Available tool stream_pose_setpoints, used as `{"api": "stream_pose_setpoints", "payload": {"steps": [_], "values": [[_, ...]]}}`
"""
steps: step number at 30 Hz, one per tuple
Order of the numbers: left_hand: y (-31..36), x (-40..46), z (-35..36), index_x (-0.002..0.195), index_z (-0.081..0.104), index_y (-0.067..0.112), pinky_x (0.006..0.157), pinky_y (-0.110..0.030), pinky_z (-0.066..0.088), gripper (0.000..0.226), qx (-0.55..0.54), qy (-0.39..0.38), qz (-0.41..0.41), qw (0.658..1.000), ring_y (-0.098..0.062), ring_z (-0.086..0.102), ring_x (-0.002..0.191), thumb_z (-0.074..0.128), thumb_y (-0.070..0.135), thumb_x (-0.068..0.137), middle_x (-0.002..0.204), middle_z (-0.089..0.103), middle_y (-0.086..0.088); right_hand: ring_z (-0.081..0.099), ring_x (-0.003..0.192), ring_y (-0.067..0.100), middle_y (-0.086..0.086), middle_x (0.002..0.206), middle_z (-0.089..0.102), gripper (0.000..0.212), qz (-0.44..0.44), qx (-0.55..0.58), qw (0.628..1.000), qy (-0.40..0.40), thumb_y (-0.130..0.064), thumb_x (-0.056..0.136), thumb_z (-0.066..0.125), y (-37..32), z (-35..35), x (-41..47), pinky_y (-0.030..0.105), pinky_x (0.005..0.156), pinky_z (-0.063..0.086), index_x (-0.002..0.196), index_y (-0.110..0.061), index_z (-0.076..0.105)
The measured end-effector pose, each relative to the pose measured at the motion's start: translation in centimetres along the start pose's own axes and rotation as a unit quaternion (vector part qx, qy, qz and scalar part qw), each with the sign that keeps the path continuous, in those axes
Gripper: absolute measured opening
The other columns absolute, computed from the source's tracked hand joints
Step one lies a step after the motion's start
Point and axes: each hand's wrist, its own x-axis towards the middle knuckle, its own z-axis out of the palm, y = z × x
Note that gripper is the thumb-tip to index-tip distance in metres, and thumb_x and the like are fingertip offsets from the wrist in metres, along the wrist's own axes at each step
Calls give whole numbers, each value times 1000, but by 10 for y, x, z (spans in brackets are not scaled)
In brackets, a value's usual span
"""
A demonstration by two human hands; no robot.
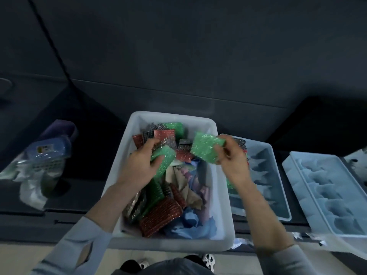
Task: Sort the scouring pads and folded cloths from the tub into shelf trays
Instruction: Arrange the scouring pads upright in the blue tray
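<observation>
Green pad (206,147) pinched in right grip (234,161); left grip (139,165) clutching second green pad (161,158) over tub (127,175).

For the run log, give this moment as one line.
left hand: grips green pad | right hand: lifts green pad | over tub

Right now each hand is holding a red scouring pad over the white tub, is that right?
Not quite: the colour is wrong. In the head view the left hand and the right hand each hold a green scouring pad, the left one's and the right one's, over the white tub. Red pads lie inside it.
</observation>
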Motion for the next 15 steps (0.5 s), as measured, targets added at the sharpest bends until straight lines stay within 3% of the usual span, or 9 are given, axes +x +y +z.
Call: {"api": "stream_pose_setpoints", "payload": {"steps": [2, 5, 7, 9, 12, 15], "values": [[8, 0, -3, 139, 45, 19, 67, -33, 54, 47, -33, 42, -5, 999, -19, 63, 73, 58, 32, 95, 88, 65, -1, 60, 68, 15, 1, 89, 58, 22, 66, 116, 990, 40, -15, 100, 53, 8, -24, -3, 30, 58, 57, 109, -35, 53], [32, 2, 1, 144, 39, 27, 73, -28, 43, 47, -94, 32, -38, 994, -19, 62, 84, 52, 34, 99, 100, 62, 1, 61, 82, 16, 9, 95, 55, 21, 106, 141, 982, 65, -11, 98, 55, 33, -59, -19, 37, 68, 60, 111, -26, 50], [48, 6, 7, 143, 39, 28, 86, -27, 41, 49, -143, -8, -58, 988, -17, 58, 103, 52, 36, 98, 120, 60, 0, 62, 79, 20, 7, 89, 59, 19, 122, 68, 988, 67, -11, 93, 63, 52, -77, -35, 43, 72, 60, 104, -21, 51], [61, 8, 16, 141, 40, 25, 95, -26, 38, 52, -175, -37, -68, 982, -14, 52, 115, 58, 38, 94, 130, 55, 3, 64, 77, 21, 2, 86, 65, 17, 122, -59, 989, 58, -14, 89, 70, 67, -85, -49, 40, 74, 58, 101, -17, 58], [78, 8, 28, 136, 45, 20, 86, -15, 39, 51, -199, -67, -78, 975, -8, 54, 110, 66, 32, 90, 115, 53, 14, 64, 78, 15, 1, 93, 71, 22, 49, -206, 977, 33, -12, 82, 77, 80, -81, -60, 25, 74, 50, 102, -10, 68], [90, 10, 36, 136, 46, 19, 86, -15, 39, 51, -207, -90, -70, 972, 2, 51, 99, 67, 29, 91, 113, 52, 17, 65, 79, 15, 1, 97, 72, 21, -11, -254, 967, 14, -9, 80, 77, 88, -64, -61, 24, 74, 49, 100, -11, 69]]}}
